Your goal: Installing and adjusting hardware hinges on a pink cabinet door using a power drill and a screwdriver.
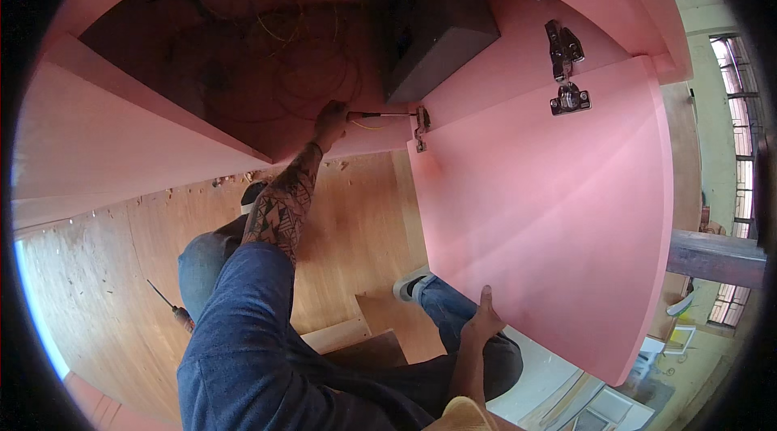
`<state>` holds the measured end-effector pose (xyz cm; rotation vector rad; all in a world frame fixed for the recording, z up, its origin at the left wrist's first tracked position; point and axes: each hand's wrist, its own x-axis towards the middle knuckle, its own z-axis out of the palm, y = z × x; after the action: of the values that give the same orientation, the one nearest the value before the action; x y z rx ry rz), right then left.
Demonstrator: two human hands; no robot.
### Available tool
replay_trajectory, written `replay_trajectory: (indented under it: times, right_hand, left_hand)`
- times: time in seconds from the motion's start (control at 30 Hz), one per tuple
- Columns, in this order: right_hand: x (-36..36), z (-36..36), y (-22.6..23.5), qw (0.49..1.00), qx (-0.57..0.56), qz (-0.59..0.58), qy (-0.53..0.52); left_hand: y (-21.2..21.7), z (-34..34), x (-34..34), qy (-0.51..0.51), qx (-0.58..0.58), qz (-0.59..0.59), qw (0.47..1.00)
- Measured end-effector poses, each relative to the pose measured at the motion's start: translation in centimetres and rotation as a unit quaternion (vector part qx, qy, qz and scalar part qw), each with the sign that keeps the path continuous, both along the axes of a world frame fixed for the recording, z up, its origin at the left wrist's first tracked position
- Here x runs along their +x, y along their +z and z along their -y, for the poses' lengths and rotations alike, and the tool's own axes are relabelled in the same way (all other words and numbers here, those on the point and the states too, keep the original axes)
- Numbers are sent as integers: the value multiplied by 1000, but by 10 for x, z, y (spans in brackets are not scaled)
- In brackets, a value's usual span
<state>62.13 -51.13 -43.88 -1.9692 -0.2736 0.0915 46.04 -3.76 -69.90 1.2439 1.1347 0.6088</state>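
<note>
My left hand [330,125], at the end of a tattooed forearm, is closed around the handle of a screwdriver [364,114]. The screwdriver's shaft points right, and its tip meets a metal hinge [422,128] at the near corner of a pink cabinet door [542,204]. A second metal hinge [569,75] joins the same door to the cabinet farther up on the right. Below, my right hand [481,322] grips the door's lower edge, thumb on the pink face and the other fingers hidden. The door stands swung out from the cabinet.
A dark box [441,38] and loose thin wires [283,30] are inside the pink cabinet. Another screwdriver [180,314] lies on the wood-coloured floor [105,269] to my left. Wood scraps [336,335] lie between my legs. A dark wooden beam [716,257] is beyond the door's right edge.
</note>
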Motion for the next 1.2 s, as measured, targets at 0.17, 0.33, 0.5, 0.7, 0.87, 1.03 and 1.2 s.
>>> replay_trajectory:
  times: [0.17,0.33,0.5,0.7,0.87,1.03,1.2]
  right_hand:
    - [-3,-3,-3,999,19,-26,-7]
    - [-1,-1,-2,1000,-4,-22,12]
    - [-3,-3,-2,999,-5,-28,23]
    - [3,5,1,1000,-17,-15,8]
    - [-7,-10,8,998,-20,-58,-27]
    - [-3,-5,6,999,-23,-31,1]
    - [0,-3,7,999,-26,-25,16]
  left_hand:
    - [25,-2,-33,-59,-138,169,974]
    - [40,2,-30,-127,48,82,987]
    - [46,7,-33,-43,-143,198,969]
    - [79,-5,-11,-169,-194,15,966]
    - [39,-12,-23,-163,224,-84,957]
    - [39,1,-11,-40,543,-144,827]
    - [51,-1,-11,-151,94,-81,981]
